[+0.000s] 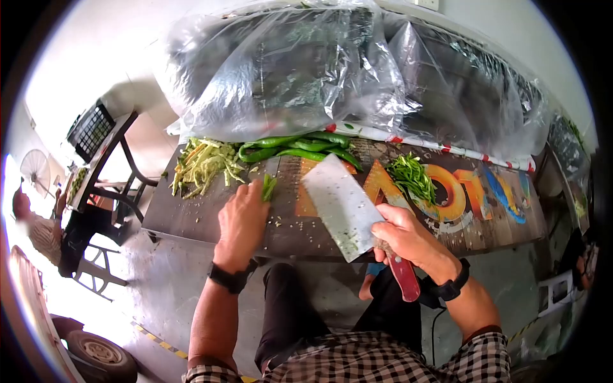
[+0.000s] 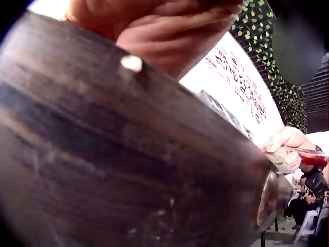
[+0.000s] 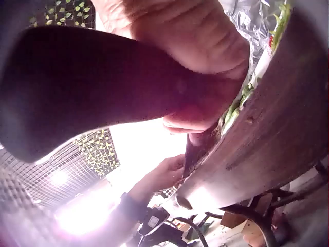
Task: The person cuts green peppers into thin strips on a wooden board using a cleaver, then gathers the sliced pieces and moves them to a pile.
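Observation:
My right hand (image 1: pixel 408 236) grips the red handle of a cleaver (image 1: pixel 341 207). Its broad blade lies slanted over the board, tip up and left, with green bits stuck near its lower edge. In the right wrist view the dark handle end (image 3: pixel 92 92) sticks out from the fist. On the left, my left hand (image 1: pixel 241 220) is low over the board, its fingers bent around a short cut piece of green pepper (image 1: pixel 269 187); fingertips are partly hidden. Whole long green peppers (image 1: pixel 274 153) lie behind. Sliced green pepper strips (image 1: pixel 414 179) are heaped right of the blade.
Pale pepper cores and scraps (image 1: pixel 205 167) pile up at the board's left. Small seeds dot the dark painted wooden table (image 1: pixel 185 217). Clear plastic sheeting (image 1: pixel 287 70) hangs over the back edge. A person (image 1: pixel 41 236) sits at another table at far left.

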The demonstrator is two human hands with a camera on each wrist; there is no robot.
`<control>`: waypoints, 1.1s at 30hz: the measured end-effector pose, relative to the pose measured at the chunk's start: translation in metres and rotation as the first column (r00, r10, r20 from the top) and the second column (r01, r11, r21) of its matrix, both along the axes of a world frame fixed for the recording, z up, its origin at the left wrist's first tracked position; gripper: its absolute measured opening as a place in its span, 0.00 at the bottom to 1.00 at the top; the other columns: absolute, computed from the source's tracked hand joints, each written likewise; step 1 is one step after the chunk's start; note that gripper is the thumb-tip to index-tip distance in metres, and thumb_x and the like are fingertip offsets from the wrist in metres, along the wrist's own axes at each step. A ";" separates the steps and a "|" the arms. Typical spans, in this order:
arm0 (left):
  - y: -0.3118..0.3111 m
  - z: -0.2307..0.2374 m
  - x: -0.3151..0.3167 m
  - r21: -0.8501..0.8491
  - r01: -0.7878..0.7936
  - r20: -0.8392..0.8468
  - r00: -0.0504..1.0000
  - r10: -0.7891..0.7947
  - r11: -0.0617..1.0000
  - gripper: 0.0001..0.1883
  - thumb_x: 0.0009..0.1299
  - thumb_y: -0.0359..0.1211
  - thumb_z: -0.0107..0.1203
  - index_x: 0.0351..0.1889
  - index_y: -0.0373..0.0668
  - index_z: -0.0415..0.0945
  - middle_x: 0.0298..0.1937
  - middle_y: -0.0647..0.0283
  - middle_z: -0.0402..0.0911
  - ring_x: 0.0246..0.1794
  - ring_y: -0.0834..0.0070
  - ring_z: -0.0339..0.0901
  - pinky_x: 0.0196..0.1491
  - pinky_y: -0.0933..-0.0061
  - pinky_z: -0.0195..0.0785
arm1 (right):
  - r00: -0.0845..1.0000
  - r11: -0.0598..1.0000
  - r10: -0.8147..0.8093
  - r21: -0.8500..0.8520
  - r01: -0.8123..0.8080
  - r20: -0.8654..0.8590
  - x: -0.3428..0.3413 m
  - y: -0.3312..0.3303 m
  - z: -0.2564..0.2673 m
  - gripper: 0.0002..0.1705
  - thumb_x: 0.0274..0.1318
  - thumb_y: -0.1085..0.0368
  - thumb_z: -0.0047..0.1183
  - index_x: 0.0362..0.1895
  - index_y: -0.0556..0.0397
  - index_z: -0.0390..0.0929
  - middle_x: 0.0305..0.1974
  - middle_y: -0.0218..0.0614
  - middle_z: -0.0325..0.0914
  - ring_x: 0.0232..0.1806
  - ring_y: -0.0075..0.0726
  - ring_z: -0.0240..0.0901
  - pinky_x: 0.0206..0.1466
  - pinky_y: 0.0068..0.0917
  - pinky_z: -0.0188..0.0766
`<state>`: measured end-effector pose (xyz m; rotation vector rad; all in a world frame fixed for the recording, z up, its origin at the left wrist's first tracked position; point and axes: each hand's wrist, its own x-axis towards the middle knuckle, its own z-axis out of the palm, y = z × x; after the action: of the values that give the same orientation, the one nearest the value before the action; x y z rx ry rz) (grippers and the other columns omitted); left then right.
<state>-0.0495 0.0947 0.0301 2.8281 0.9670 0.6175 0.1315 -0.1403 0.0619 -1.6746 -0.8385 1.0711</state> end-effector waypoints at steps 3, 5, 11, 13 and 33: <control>0.004 -0.007 0.006 0.020 0.009 -0.049 0.999 -0.008 1.000 0.12 0.69 0.31 0.54 0.49 0.41 0.70 0.44 0.51 0.77 0.43 0.50 0.80 0.43 0.48 0.73 | 0.998 0.998 -0.057 0.002 0.057 0.005 0.000 -0.013 -0.002 0.15 0.64 0.67 0.43 0.52 0.62 0.70 0.27 0.33 0.77 0.21 0.22 0.74 0.23 0.20 0.71; 0.010 -0.012 0.008 0.002 0.005 -0.047 0.999 -0.005 1.000 0.10 0.70 0.28 0.50 0.48 0.39 0.70 0.43 0.48 0.78 0.43 0.47 0.80 0.44 0.49 0.73 | 0.996 0.998 -0.066 -0.015 0.065 -0.059 -0.009 -0.021 -0.006 0.19 0.65 0.67 0.42 0.58 0.60 0.67 0.30 0.35 0.77 0.22 0.24 0.75 0.24 0.21 0.73; 0.016 0.000 -0.024 -0.108 0.088 0.317 0.947 -0.049 0.990 0.11 0.67 0.27 0.51 0.47 0.36 0.76 0.42 0.46 0.79 0.42 0.47 0.78 0.46 0.52 0.71 | 0.991 0.996 -0.090 0.014 0.092 -0.099 -0.048 -0.015 -0.003 0.22 0.65 0.68 0.39 0.63 0.59 0.63 0.32 0.38 0.77 0.22 0.26 0.76 0.24 0.24 0.75; 0.018 -0.005 -0.043 -0.186 0.064 0.512 0.858 0.041 0.980 0.15 0.66 0.26 0.56 0.51 0.37 0.77 0.42 0.48 0.80 0.42 0.49 0.79 0.46 0.57 0.71 | 0.989 0.996 -0.084 0.028 0.088 -0.124 -0.058 0.001 -0.003 0.23 0.66 0.69 0.38 0.64 0.58 0.61 0.36 0.38 0.76 0.23 0.26 0.76 0.24 0.25 0.75; -0.016 -0.054 -0.123 -0.460 0.051 0.658 0.689 0.302 0.886 0.15 0.63 0.23 0.58 0.49 0.36 0.78 0.39 0.51 0.82 0.37 0.57 0.81 0.43 0.65 0.73 | 0.944 0.969 0.221 0.055 -0.241 0.244 -0.106 0.194 0.010 0.27 0.63 0.69 0.40 0.66 0.60 0.60 0.27 0.38 0.74 0.20 0.31 0.75 0.21 0.29 0.74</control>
<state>-0.1720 0.0789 -0.0243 1.8393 0.9692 1.2121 0.0259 0.0540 0.0723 -1.6824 -1.2443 0.9870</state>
